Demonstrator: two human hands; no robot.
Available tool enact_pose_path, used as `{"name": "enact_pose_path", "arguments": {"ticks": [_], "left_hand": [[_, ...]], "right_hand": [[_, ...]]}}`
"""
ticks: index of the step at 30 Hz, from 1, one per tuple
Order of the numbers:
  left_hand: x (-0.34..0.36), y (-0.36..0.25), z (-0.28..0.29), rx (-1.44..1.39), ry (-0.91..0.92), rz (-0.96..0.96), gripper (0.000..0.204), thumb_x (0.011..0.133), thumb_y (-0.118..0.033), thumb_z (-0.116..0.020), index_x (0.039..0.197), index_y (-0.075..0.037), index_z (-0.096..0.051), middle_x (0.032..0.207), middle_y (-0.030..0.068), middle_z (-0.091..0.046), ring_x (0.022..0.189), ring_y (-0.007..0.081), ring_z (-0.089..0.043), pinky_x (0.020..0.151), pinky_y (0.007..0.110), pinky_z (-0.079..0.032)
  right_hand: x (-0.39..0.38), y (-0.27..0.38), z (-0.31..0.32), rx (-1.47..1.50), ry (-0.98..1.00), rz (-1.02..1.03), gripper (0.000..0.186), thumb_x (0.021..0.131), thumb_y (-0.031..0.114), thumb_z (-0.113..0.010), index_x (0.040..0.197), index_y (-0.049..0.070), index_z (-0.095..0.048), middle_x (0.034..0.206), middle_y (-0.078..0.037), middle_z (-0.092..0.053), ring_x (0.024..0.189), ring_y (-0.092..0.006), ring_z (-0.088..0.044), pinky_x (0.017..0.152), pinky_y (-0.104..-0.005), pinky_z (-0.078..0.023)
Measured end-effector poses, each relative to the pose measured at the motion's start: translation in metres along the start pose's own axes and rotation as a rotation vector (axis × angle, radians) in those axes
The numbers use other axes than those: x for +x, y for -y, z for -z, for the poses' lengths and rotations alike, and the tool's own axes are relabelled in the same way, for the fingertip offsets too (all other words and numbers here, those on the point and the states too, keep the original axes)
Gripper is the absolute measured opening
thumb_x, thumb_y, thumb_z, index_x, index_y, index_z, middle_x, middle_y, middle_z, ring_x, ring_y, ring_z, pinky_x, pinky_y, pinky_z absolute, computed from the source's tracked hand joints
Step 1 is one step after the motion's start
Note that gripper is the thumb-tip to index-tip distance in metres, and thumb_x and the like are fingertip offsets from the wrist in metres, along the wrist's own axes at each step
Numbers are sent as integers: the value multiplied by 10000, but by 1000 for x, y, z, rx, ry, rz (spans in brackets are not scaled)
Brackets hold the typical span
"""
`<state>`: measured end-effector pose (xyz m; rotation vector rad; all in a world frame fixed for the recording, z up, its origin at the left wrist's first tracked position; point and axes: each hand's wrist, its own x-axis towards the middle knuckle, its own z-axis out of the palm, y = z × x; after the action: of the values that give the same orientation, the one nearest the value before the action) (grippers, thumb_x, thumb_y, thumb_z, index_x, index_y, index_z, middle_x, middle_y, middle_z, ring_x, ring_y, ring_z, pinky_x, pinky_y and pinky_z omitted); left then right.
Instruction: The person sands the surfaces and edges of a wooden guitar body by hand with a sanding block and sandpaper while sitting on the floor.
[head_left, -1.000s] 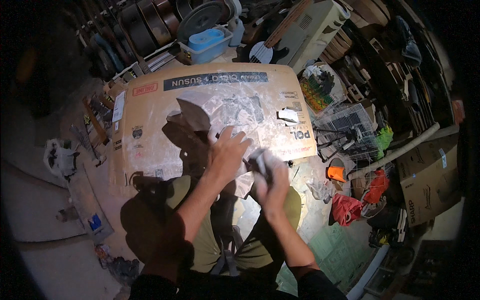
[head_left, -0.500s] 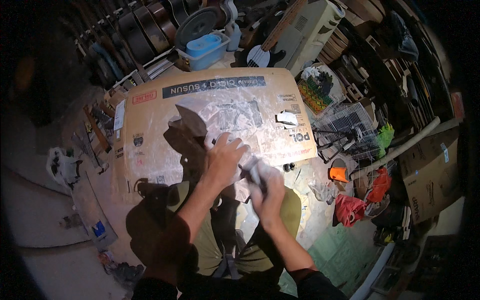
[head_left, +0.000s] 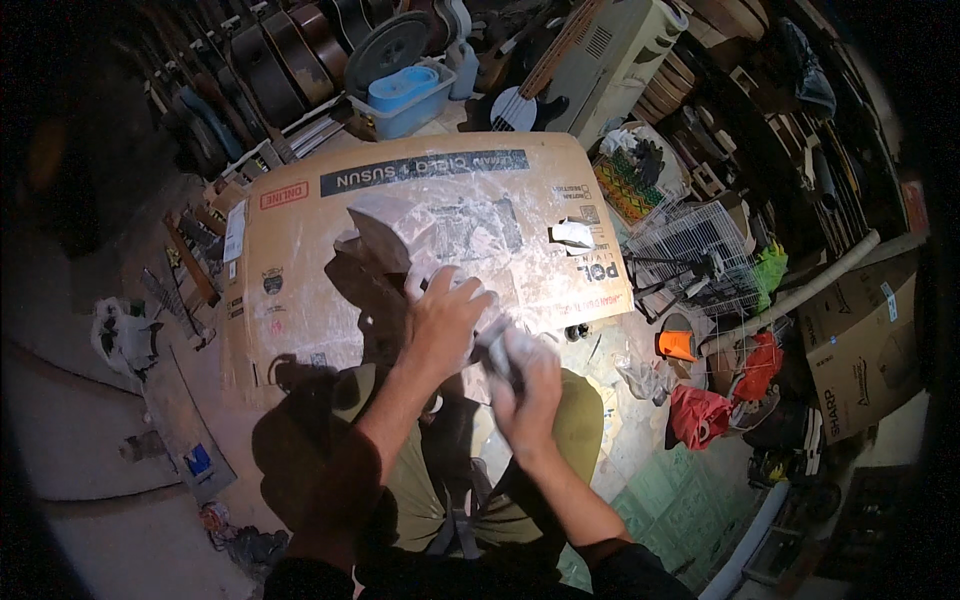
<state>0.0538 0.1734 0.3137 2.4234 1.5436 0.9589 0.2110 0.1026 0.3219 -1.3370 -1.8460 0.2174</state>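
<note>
Dusty piece [head_left: 393, 222] slants lengthwise, far left to near right.

Left hand [head_left: 445, 318] is laid over a dusty piece with curved edges [head_left: 385, 222]; its full outline cannot be made out. Right hand [head_left: 530, 390] is closed around a small grey item [head_left: 497, 352], partly hidden, just beside the left. A printed cardboard sheet [head_left: 300, 225] lies beneath, bearing a white object [head_left: 572, 235] near its right edge. Guitars [head_left: 265, 70] stand in a row, upper left.

right hand [head_left: 532, 385] blurred (held object [head_left: 496, 347] unclear)
</note>
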Motion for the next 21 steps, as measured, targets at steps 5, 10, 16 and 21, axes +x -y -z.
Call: {"name": "enact_pose_path", "arguments": {"ticks": [5,10,16,21], "left_hand": [[4,3,-5,-12,-9,4,365,769,19,-590,1062,-124,-755,1085,93,-686,1116,361,-584,888,412,-534],[-2,3,-5,-18,-55,-34,275,745,-84,-674,1012,-122,-724,992,62,-644,1093,333,-589,874,401,-529],[-2,3,1,13,17,-39,370,695,-82,-728,1064,-100,-707,1023,73,-651,1110,348,-579,905,396,-523],[-2,3,-1,33,-25,-42,388,670,-82,-747,1056,-103,-709,1061,67,-658,1130,342,-576,917,394,-522]], "right_hand": [[35,-2,-7,266,-78,-375,492,767,43,-713,1251,24,-633,1035,-191,-646,964,-373,-606,878,-438,-458],[3,-4,-4,10,-54,28,442,762,23,-711,1201,26,-650,1122,-202,-649,996,-380,-602,904,-446,-457],[-2,15,1,-19,-5,41,477,838,40,-706,1302,4,-600,1061,-197,-630,980,-373,-595,883,-415,-461],[26,9,-3,195,-32,-305,483,806,-4,-728,1277,1,-620,1122,-195,-654,1029,-350,-620,962,-411,-453]]}}
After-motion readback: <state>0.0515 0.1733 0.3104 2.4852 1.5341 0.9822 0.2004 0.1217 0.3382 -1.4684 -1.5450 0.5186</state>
